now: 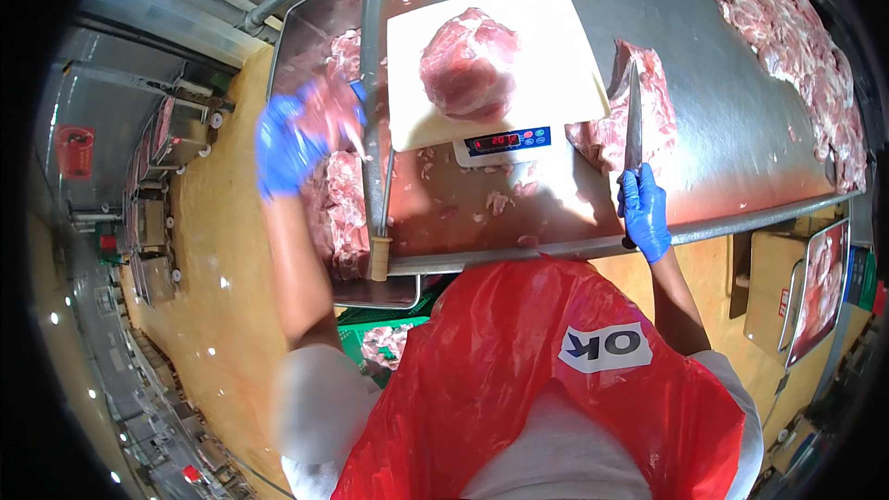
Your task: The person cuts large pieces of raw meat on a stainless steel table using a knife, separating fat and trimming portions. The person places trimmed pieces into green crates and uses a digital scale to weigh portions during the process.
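My right hand (645, 213), in a blue glove, is closed round the handle of a knife (634, 120). The blade points away from me, over a slab of raw meat (657, 102) lying on the steel table. My left hand (292, 143), also gloved in blue and blurred by motion, holds a piece of raw meat (331, 116) above the tray at the table's left. A large round chunk of meat (470, 65) rests on a white board (556, 28), which lies on a digital scale (477, 156) with a lit red display.
Left of a raised metal divider (373, 111), a tray holds meat pieces (347, 204). More meat (787, 37) is heaped along the table's far right. Scraps (498, 202) dot the steel surface. A green crate (356, 338) with trimmings stands below; another meat tray (820, 282) is at right.
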Demonstrator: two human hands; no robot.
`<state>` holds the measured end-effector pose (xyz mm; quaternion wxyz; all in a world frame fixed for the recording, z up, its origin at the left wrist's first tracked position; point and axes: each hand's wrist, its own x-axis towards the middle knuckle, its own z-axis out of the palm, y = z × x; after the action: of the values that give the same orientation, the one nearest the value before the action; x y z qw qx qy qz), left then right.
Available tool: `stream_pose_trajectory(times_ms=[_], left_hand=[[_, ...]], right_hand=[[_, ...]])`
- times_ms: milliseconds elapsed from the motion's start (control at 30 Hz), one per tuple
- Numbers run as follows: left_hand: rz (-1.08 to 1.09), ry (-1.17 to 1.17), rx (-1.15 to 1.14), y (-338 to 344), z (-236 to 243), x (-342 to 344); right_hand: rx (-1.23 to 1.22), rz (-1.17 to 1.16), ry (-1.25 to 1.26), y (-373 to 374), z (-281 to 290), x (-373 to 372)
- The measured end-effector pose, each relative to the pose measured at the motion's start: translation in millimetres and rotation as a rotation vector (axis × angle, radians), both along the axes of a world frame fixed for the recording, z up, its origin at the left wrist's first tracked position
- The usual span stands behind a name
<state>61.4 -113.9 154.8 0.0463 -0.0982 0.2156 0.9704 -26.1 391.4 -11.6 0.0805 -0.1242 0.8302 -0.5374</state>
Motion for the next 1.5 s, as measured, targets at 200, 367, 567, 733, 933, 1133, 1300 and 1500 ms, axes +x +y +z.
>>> stream_pose_trajectory(times_ms=[200, 367, 567, 733, 933, 1133, 1300, 1500], left_hand=[[0.705, -0.326, -0.988, -61.3, 35.3, -97.5], [0.425, 0.366, -2.492, 113.0, -81.9, -136.0], [0.384, 0.235, -2.567, 169.4, -64.9, -130.1], [0.004, 0.584, -2.476, 104.7, -53.3, -121.6], [-0.033, 0.286, -1.956, 86.1, -50.8, -112.1], [0.581, 0.254, -2.118, 148.7, -80.7, -112.6], [0.584, 0.366, -2.187, 132.0, -91.9, -116.4], [0.504, 0.392, -2.188, 123.0, -90.1, -113.3]], right_hand=[[0.014, 0.062, 0.095, -20.4, 10.4, -20.6], [-0.148, -0.041, -0.153, -30.5, 7.4, -22.9], [0.001, 0.008, 0.024, -18.4, 27.0, -37.9], [0.063, 0.030, 0.041, -21.0, 31.8, -45.1], [0.255, 0.301, -0.118, -86.9, 92.5, -48.4], [0.416, 0.553, 0.305, -150.0, 118.1, -138.3], [0.577, 0.829, 0.368, -189.4, 147.6, -180.1], [0.727, 0.909, 0.038, -220.4, 178.1, -169.2]])
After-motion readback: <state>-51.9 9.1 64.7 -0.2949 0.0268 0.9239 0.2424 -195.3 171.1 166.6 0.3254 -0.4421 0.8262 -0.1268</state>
